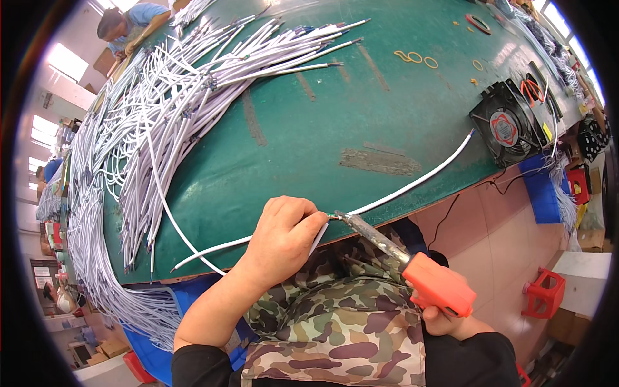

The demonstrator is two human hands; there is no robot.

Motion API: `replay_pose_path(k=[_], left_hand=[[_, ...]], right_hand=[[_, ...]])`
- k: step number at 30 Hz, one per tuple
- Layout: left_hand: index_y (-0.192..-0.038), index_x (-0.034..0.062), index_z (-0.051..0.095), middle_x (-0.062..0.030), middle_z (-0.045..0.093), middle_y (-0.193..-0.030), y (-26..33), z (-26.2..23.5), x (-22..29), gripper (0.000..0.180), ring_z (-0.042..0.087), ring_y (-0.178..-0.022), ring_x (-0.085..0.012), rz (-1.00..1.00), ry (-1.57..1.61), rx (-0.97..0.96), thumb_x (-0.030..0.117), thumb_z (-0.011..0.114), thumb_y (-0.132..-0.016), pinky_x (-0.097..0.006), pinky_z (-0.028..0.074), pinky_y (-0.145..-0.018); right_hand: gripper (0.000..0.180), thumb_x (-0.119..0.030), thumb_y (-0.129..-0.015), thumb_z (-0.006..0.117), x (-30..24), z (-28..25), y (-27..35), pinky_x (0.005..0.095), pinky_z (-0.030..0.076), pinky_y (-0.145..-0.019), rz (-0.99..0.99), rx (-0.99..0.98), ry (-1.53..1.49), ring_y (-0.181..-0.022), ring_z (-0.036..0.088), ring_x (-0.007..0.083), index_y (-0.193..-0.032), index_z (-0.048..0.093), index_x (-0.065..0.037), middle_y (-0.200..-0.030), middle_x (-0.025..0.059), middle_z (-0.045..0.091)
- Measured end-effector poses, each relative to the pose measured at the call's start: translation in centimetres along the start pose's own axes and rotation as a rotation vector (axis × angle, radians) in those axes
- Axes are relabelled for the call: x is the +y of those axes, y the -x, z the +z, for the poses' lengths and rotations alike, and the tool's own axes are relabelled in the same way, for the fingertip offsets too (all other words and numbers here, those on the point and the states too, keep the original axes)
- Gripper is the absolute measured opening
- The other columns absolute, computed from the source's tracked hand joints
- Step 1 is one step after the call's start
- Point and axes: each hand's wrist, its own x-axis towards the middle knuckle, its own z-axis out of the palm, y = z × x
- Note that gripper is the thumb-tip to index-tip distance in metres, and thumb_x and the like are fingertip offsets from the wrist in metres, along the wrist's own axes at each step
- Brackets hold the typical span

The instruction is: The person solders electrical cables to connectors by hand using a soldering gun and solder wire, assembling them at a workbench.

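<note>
My left hand (284, 235) is closed in a pinch on a white cable (222, 247) near the table's front edge. Thin bared wires, one greenish, show just past the thumb and forefinger. My right hand (445, 322) grips the red handle of a pistol-shaped soldering iron (442, 284). Its metal barrel slants up and left, and the tip is at or very near those wires; actual contact is too small to tell. From the same spot a white cable length (419, 185) curves away right across the table. A short white end hangs below my left fingers.
A large heap of white cables (187, 97) covers the left of the green table (309, 142). At the right stands a black fan (506, 126); yellow rubber bands (431, 62) lie beyond. A co-worker (135, 26) sits far left. A red stool (545, 293) is on the floor.
</note>
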Motion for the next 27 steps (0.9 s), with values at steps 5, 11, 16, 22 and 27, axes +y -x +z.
replay_pose_path(k=[5,11,16,22,27], left_hand=[[-0.089,0.0043,0.063,-0.0073,0.059,-0.084,-0.1,-0.1,0.1,0.025,0.056,-0.074,-0.0262,-0.004,-0.008,-0.007,-0.004,0.070,-0.066,-0.037,0.044,-0.065],[-0.086,0.0052,0.062,-0.0060,0.057,-0.084,0.0,0.1,0.2,0.018,0.055,-0.076,-0.0252,-0.015,-0.017,-0.008,0.002,0.069,-0.070,-0.037,0.043,-0.068],[-0.087,0.0048,0.062,-0.0061,0.057,-0.083,-0.1,0.2,0.2,0.019,0.056,-0.076,-0.0253,-0.016,-0.017,-0.009,0.002,0.069,-0.070,-0.037,0.043,-0.068],[-0.088,0.0037,0.063,-0.0080,0.059,-0.083,-0.2,0.0,0.2,0.024,0.056,-0.072,-0.0269,-0.006,0.010,0.003,-0.006,0.070,-0.068,-0.037,0.044,-0.064],[-0.088,0.0037,0.063,-0.0081,0.059,-0.083,-0.2,0.0,0.2,0.025,0.056,-0.072,-0.0270,-0.005,0.013,0.009,-0.007,0.070,-0.067,-0.037,0.044,-0.063]], right_hand=[[0.057,-0.043,-0.093,0.058,-0.1,-0.6,0.9,0.0395,0.052,-0.069,0.058,-0.030,0.030,-0.088,0.063,0.0329,-0.127,0.050,0.002,-0.122,0.0182,0.054],[0.054,-0.042,-0.091,0.062,0.0,-0.1,1.0,0.0393,0.053,-0.071,0.087,-0.007,-0.008,-0.093,0.063,0.0318,-0.124,0.052,0.001,-0.122,0.0173,0.053],[0.056,-0.039,-0.090,0.065,0.3,0.4,0.3,0.0384,0.053,-0.071,0.051,0.021,-0.048,-0.088,0.064,0.0296,-0.124,0.050,0.003,-0.118,0.0173,0.055],[0.060,-0.037,-0.089,0.067,0.2,0.8,-0.5,0.0356,0.053,-0.071,0.076,0.012,-0.111,-0.084,0.065,0.0290,-0.125,0.047,0.007,-0.116,0.0177,0.057],[0.062,-0.035,-0.088,0.068,0.4,0.9,-0.4,0.0339,0.052,-0.069,0.054,0.004,-0.085,-0.083,0.065,0.0279,-0.126,0.045,0.008,-0.115,0.0180,0.058]])
